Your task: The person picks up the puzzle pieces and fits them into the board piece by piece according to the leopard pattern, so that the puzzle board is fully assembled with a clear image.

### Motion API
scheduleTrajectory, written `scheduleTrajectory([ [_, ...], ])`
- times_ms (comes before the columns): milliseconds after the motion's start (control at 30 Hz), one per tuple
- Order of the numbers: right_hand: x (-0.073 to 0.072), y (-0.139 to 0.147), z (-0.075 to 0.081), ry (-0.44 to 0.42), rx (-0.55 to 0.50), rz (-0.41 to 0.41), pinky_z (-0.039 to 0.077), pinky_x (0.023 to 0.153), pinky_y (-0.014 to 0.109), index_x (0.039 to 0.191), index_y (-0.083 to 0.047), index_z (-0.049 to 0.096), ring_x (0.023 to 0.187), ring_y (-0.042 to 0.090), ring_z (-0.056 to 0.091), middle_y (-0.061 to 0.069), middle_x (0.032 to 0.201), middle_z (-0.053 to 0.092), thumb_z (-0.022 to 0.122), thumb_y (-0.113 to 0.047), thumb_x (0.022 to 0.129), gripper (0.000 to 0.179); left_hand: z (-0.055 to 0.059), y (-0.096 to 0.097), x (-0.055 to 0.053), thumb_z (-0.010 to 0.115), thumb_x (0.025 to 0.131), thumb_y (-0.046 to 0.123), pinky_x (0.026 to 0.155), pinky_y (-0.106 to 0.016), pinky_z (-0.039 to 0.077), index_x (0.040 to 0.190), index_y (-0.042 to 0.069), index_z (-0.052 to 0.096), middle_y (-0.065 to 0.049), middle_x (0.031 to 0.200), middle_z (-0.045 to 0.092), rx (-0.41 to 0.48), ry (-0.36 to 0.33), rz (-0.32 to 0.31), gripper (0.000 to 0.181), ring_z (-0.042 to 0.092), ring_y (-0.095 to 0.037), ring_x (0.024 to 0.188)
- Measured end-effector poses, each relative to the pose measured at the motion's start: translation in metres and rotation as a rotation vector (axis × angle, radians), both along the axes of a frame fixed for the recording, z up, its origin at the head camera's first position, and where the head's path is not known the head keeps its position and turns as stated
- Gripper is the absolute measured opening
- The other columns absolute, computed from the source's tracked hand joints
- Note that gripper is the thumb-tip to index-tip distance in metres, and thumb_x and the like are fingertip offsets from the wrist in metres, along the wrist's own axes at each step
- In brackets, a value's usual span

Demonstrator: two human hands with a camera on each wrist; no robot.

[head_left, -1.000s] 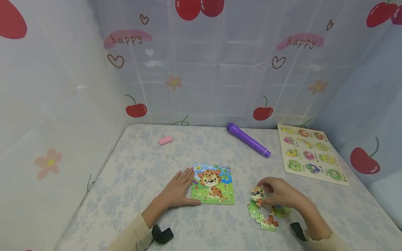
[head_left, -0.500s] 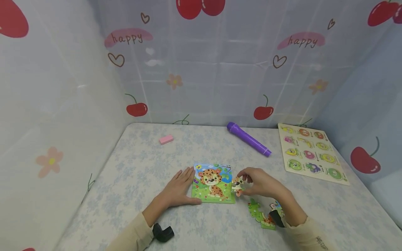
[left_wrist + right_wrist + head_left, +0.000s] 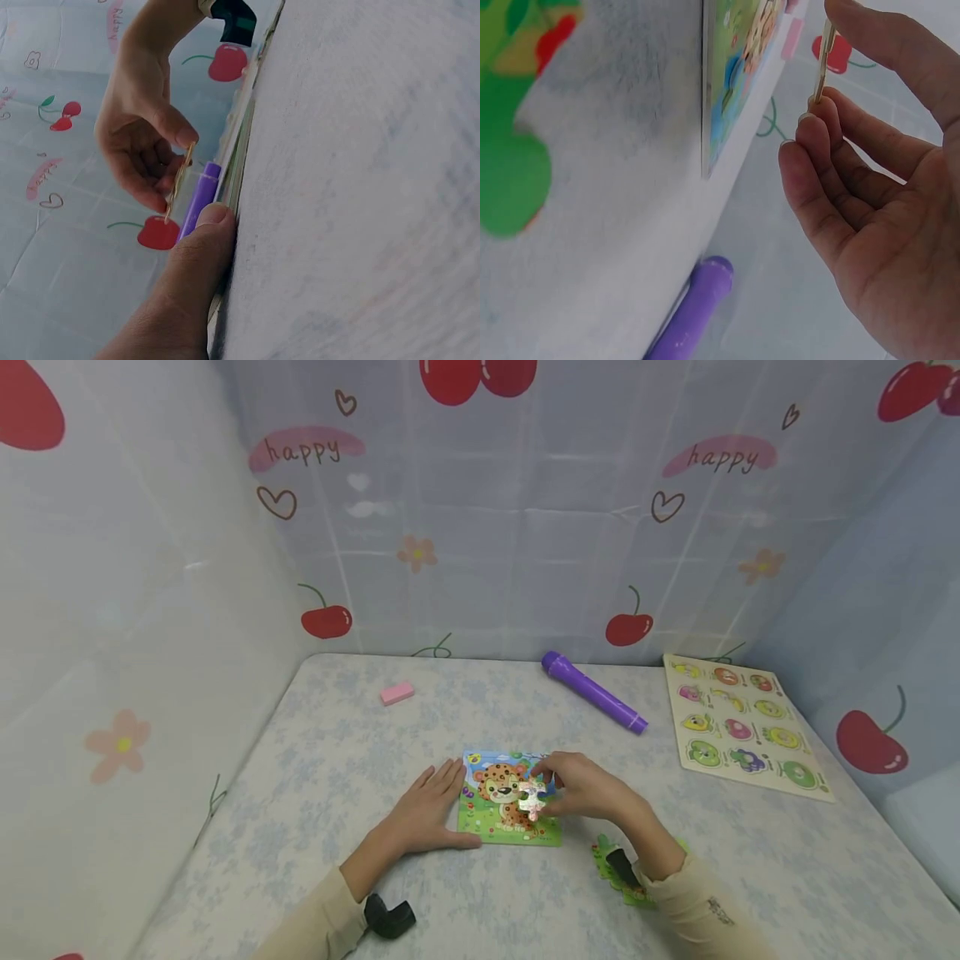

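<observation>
A leopard-picture puzzle board [image 3: 487,827] lies on the table in front of the person. The left hand [image 3: 427,810] rests flat along its left side, thumb at the lower left corner and fingers straight. Above the board's right half, the right hand [image 3: 585,787] pinches a puzzle piece [image 3: 532,799] between thumb and fingers. In the right wrist view that puzzle piece [image 3: 824,60] shows edge-on, held clear of the board. Several loose puzzle pieces [image 3: 604,857] lie to the right of the board, partly hidden under the right wrist.
A purple toy microphone [image 3: 594,693] lies near the table's back edge. The pink eraser-like block [image 3: 397,693] is at the back left. At the right stands out a flat board with fruit pictures [image 3: 748,727]. Printed curtains enclose the back and sides.
From the loose pieces at the right, the right hand has moved left with the pinched puzzle piece until over the board. The left hand has stayed in place.
</observation>
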State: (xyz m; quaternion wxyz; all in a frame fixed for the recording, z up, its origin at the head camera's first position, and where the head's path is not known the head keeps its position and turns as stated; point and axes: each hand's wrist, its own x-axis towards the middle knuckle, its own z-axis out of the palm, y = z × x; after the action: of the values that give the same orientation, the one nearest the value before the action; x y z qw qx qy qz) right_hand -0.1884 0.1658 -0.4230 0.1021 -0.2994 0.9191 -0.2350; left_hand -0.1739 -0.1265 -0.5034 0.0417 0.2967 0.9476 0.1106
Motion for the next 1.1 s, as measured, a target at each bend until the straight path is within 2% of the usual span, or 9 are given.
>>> scheduleTrajectory([
  [433,-0.010,-0.024,-0.008,-0.036,0.053,-0.033,0.052,0.076,0.032,0.119,-0.005,0.068,0.087,0.014,0.059,0.002,0.098,0.067,0.087,-0.024,0.073,0.053,-0.001,0.000,-0.002,0.049,0.077,0.084,0.123,-0.048,0.015,0.157,0.007,0.011,-0.009,0.165,0.009,0.006,-0.014,0.003,0.118,0.009,-0.024,0.153],
  [700,-0.017,-0.034,-0.012,-0.036,0.097,-0.021,0.046,0.072,0.029,0.119,-0.004,0.067,0.079,0.012,0.051,0.000,0.091,0.062,0.086,-0.023,0.073,0.053,0.001,0.000,0.000,0.050,0.077,0.083,0.123,-0.048,0.016,0.157,0.006,0.011,-0.009,0.165,0.009,0.014,-0.018,0.003,0.117,0.010,-0.024,0.153],
  [933,-0.020,-0.041,-0.017,-0.062,0.100,-0.033,0.050,0.079,0.034,0.119,-0.003,0.067,0.086,0.013,0.054,0.001,0.097,0.063,0.086,-0.023,0.074,0.052,0.000,0.000,0.000,0.050,0.078,0.082,0.123,-0.048,0.015,0.157,0.007,0.011,-0.009,0.165,0.010,0.015,-0.005,-0.003,0.116,0.011,-0.024,0.153],
  [1100,-0.021,-0.042,-0.018,-0.073,0.104,-0.038,0.048,0.076,0.033,0.120,-0.004,0.067,0.084,0.012,0.052,0.000,0.097,0.061,0.085,-0.023,0.075,0.052,-0.001,0.000,-0.001,0.049,0.077,0.083,0.123,-0.048,0.016,0.157,0.007,0.011,-0.009,0.165,0.010,0.006,0.001,-0.004,0.117,0.010,-0.024,0.153],
])
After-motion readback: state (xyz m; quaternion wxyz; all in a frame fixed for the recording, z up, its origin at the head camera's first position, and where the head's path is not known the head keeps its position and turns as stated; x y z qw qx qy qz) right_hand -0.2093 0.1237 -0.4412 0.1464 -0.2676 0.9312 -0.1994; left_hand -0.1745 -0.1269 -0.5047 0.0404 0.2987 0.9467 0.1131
